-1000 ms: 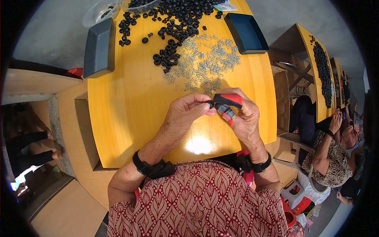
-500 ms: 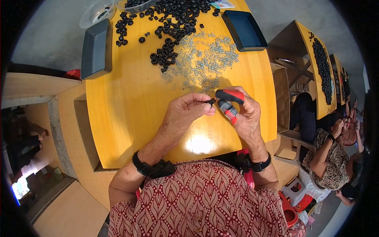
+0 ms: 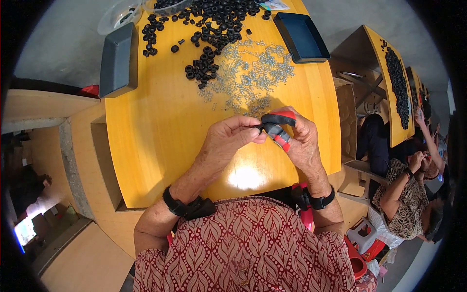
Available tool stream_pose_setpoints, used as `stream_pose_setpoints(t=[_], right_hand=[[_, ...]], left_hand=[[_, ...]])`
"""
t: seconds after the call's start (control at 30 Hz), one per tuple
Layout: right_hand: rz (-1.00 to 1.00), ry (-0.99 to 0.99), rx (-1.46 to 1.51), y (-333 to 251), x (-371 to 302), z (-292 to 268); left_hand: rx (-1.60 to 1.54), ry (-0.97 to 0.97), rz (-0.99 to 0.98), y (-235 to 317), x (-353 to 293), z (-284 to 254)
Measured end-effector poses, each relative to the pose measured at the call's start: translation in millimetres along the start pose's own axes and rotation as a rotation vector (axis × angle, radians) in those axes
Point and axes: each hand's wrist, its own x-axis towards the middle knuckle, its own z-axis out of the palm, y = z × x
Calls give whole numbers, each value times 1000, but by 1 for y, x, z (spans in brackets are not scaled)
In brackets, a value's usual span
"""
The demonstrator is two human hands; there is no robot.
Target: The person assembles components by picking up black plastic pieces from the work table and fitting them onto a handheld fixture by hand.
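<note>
Above the near half of the yellow table, my left hand [image 3: 228,138] pinches a small black part [image 3: 259,129] between thumb and fingertips. My right hand [image 3: 299,138] meets it from the other side. Its forefinger and thumb wear red-and-black covers [image 3: 280,118] and close together at the right end of the black part. Whatever lies between those two covered tips is hidden. Just beyond my hands, many small clear or silvery pieces [image 3: 253,73] are spread over the table. Round black rubber-like parts [image 3: 204,68] lie in a loose heap behind and left of them.
A dark tray [image 3: 118,61] stands at the table's left edge, a blue-black tray [image 3: 302,39] at its far right. Clear plastic tubs [image 3: 119,17] sit at the back left. Rightward, another person [image 3: 401,199] sits near a second table [image 3: 384,87] with black parts on it.
My right hand has moved slightly left, bringing its covered fingertips against the black part. My left hand stays almost in place.
</note>
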Motion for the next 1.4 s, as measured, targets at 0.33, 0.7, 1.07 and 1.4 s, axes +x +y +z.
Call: stream_pose_setpoints(t=[0.33,0.7,1.07,1.4], right_hand=[[3,149,-175,-15,-11,17],[135,87,91,-7,-8,10],[9,144,-95,-11,-11,16],[-245,-63,-364,-15,-3,-5]], left_hand=[[246,31,189,-13,0,4],[165,17,119,-10,1,4],[157,42,126,-13,2,1],[56,14,65,-5,0,2]])
